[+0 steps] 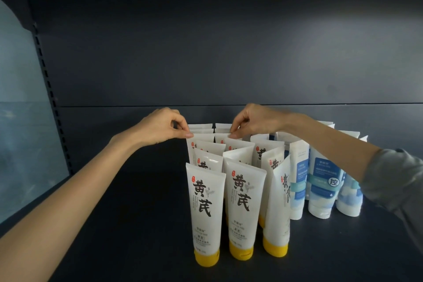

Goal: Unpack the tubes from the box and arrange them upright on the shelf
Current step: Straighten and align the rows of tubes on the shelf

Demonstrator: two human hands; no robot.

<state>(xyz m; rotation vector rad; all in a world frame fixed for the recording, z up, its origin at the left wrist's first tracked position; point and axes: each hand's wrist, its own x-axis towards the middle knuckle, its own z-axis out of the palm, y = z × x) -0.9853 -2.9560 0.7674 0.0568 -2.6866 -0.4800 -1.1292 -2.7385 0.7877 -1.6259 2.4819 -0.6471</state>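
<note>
Tubes (pixel 240 190) stand upright in rows on the shelf (pixel 114 224), a yellow-capped group (pixel 204 210) beside a blue group (pixel 322 185), so most looks done. Left hand (pixel 160 126) and right hand (pixel 251 119) each pinch a back-row tube's top, probably straightening; the box is out of view.

I log at 9 o'clock: slotted dark upright (pixel 49 89); pale frosted side pane (pixel 20 121) adjoining, further out.

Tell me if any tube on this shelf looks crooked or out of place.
The front-right yellow-capped tube stands twisted, label turned sideways, unlike the two forward-facing tubes beside it. Nothing looks spilled or damaged.
</note>
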